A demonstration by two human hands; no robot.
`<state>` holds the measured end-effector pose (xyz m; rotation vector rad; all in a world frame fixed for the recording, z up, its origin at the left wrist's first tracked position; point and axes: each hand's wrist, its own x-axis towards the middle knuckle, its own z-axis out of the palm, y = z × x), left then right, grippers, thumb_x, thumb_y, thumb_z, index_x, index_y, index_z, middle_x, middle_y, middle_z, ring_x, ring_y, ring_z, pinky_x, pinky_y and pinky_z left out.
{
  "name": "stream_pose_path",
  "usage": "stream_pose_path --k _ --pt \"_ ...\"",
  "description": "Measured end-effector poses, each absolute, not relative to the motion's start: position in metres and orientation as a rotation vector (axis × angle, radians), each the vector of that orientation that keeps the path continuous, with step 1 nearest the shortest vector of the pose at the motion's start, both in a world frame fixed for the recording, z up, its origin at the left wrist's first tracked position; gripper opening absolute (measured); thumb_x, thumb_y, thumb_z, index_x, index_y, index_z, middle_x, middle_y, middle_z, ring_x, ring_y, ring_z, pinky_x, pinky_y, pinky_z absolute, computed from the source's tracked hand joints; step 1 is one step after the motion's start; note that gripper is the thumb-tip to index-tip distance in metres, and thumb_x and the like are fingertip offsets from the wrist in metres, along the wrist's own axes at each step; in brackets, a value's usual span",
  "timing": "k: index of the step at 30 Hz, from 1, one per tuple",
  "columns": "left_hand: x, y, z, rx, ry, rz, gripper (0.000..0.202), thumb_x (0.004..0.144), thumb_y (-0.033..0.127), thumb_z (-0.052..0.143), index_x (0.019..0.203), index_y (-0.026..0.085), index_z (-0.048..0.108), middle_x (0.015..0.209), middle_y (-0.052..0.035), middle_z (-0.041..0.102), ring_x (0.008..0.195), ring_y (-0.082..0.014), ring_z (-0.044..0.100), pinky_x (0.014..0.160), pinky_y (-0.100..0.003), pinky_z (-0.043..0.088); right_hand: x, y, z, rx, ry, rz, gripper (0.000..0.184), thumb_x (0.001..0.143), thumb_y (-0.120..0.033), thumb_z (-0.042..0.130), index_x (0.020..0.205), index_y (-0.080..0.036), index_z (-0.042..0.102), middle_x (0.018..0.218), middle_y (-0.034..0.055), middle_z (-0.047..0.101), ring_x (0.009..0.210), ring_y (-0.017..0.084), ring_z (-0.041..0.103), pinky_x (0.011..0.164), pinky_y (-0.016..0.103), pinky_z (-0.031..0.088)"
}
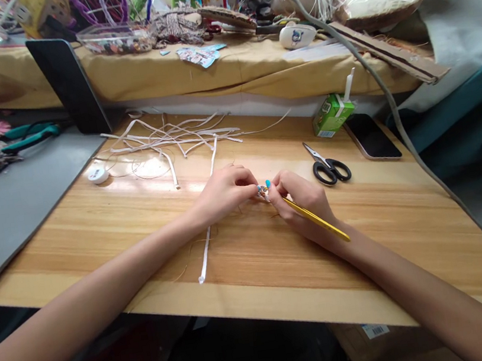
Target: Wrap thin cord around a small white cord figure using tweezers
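Note:
My left hand (227, 191) is closed in a pinch over the middle of the wooden table, holding one side of a small silvery piece (263, 190). Its exact kind is too small to make out. Slim yellow tweezers (315, 218) are gripped in my right hand (300, 199), their back end pointing toward my right wrist. The tips meet the small piece between both hands and are mostly hidden by my fingers. A flat white strip (205, 254) runs beneath my left hand, and thin thread (185, 266) lies near it.
Black-handled scissors (328, 168), a green drink carton (333, 115) and a phone (372, 136) lie to the right. Tangled white strips (181, 135) and a small white round container (97, 173) are at the back left. A tablet (68, 85) leans against the cluttered ledge (253, 77). A grey cable (385, 88) hangs down at right.

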<state>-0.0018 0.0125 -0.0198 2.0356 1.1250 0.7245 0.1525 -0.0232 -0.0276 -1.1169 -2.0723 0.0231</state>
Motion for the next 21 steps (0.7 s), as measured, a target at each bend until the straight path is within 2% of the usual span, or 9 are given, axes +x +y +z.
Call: stream_pose_path --k 8,15,21 --pt "-0.0035 0.0145 -0.0184 2.047 1.142 0.737 0.013 0.074 0.015 0.051 0.073 0.013 0.064 0.072 -0.0028 0.062 0.071 -0.0126 0.052 0.065 -0.025 0.041 0.1564 -0.0211 -0.0211 -1.219 -1.839 0.368 0.02 0.076 -0.025 0.051 0.061 -0.02 0.038 0.056 -0.0029 0.05 0.048 0.008 0.046 0.047 0.021 0.037" --pt "-0.0039 0.016 -0.0228 2.053 1.143 0.771 0.013 0.076 0.018 0.052 0.074 0.013 0.064 0.074 -0.0033 0.063 0.071 -0.0125 0.054 0.066 -0.026 0.041 0.1561 -0.0204 -0.0216 -1.259 -1.802 0.397 0.018 0.076 -0.028 0.052 0.064 -0.02 0.041 0.056 -0.0032 0.052 0.049 0.009 0.05 0.048 0.021 0.039" --pt "-0.0029 0.0167 -0.0232 2.092 1.12 0.762 0.014 0.078 0.017 0.05 0.075 0.013 0.064 0.075 -0.0039 0.063 0.072 -0.0126 0.054 0.067 -0.026 0.042 0.1555 -0.0195 -0.0199 -1.287 -1.808 0.375 0.016 0.075 -0.024 0.052 0.063 -0.02 0.041 0.055 -0.0034 0.052 0.049 0.009 0.049 0.049 0.022 0.039"
